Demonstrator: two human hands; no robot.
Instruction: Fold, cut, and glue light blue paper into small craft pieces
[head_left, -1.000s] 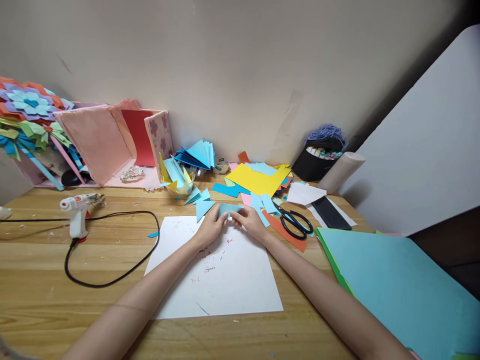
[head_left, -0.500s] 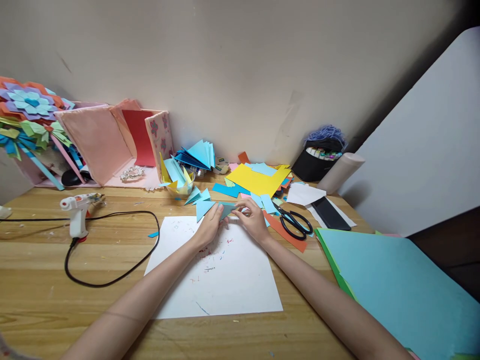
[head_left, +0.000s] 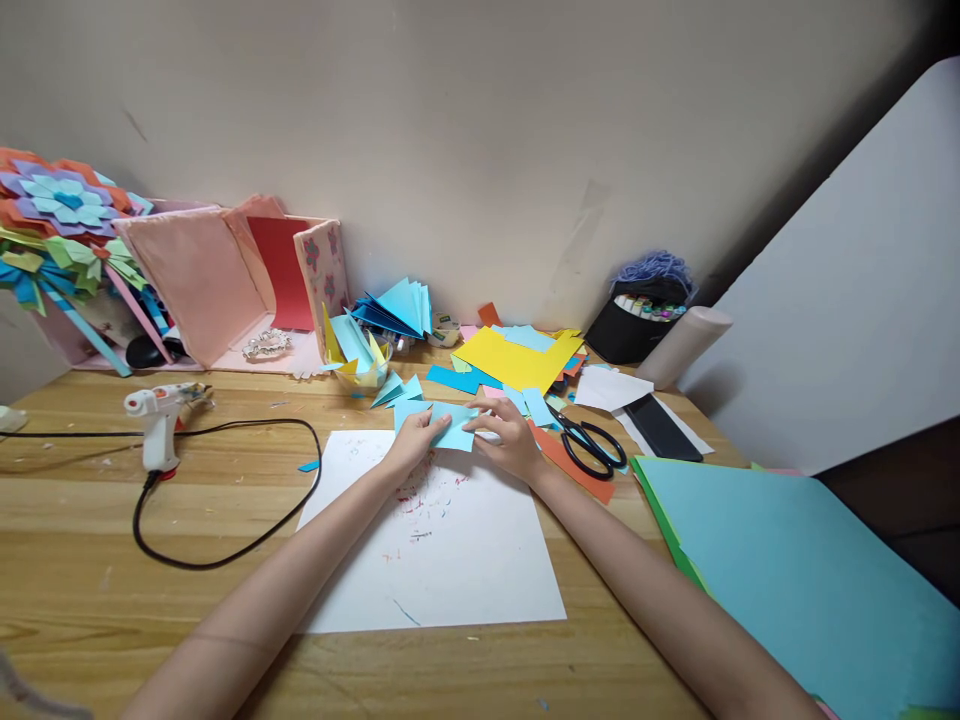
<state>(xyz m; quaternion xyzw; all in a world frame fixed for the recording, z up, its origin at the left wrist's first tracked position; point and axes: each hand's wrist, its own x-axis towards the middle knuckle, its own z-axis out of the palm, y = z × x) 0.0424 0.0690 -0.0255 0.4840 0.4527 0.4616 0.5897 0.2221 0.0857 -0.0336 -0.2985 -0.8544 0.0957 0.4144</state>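
Note:
A light blue piece of paper (head_left: 455,432) spans the gap between my hands, above the far edge of a marked white sheet (head_left: 480,560). My left hand (head_left: 414,440) grips its left part, thumb lying on top. At its right edge, the fingertips of my right hand (head_left: 510,440) are closed on the paper. Just behind are small folded light blue pieces (head_left: 397,390). Black-handled scissors (head_left: 592,448) lie right of my right hand, beside an orange paper strip (head_left: 574,465).
A white glue gun (head_left: 159,425) stands at left, its black cord looping on the table. Behind are a pink box (head_left: 199,285), a bowl of folded papers (head_left: 364,375), yellow paper (head_left: 517,360) and a black marker holder (head_left: 626,330). Large blue sheets (head_left: 795,560) lie at right.
The light blue paper was folded into a triangular shape; now it is opened out into a flatter, wider piece facing me. My left thumb has shifted onto it.

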